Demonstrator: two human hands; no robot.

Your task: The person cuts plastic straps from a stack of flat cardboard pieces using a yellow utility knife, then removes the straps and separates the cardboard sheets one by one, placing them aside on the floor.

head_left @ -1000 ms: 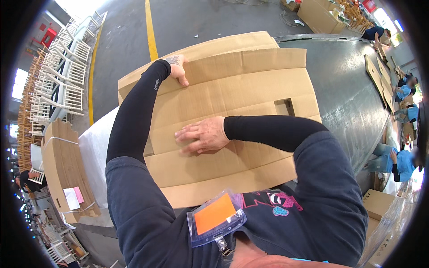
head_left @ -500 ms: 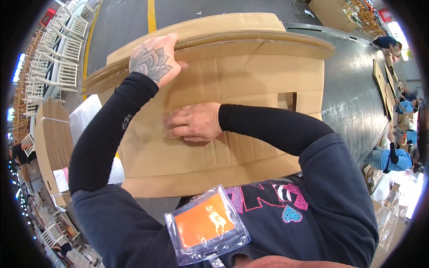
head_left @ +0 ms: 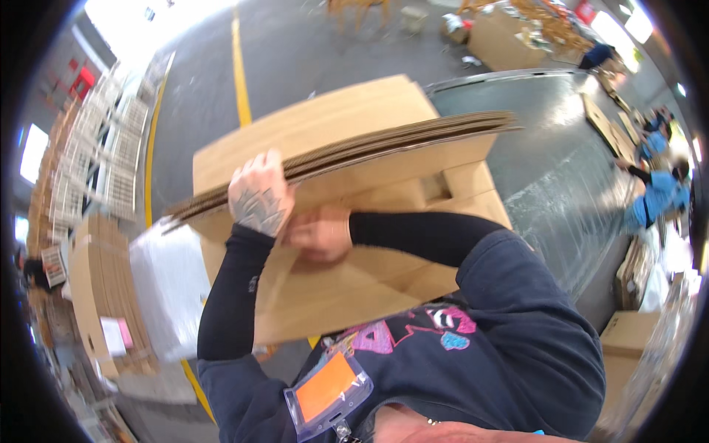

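Several flat cardboard sheets (head_left: 413,139) are bundled with their corrugated edges together in front of me. My left hand (head_left: 260,193) is closed over the upper edge of this bundle, toward its left end. Below it, my right hand (head_left: 319,233) is against the near face of a creased cardboard panel (head_left: 369,288), close to the left wrist. Motion smears its fingers, so their pose is unclear. A cutout shows in the cardboard right of that hand. Behind the bundle rises another plain cardboard panel (head_left: 317,122).
A smooth grey-green tabletop (head_left: 539,170) extends to the right. At left stand a stack of flat cardboard (head_left: 107,295) and a white wrapped bundle (head_left: 170,284). White chairs (head_left: 122,148) line the far left. A person in blue (head_left: 657,199) is at far right.
The view has tilted to show more floor ahead. The bundled edges sit lower in view and have come nearer to me. My hands are closer together, the right one now beside the left wrist.
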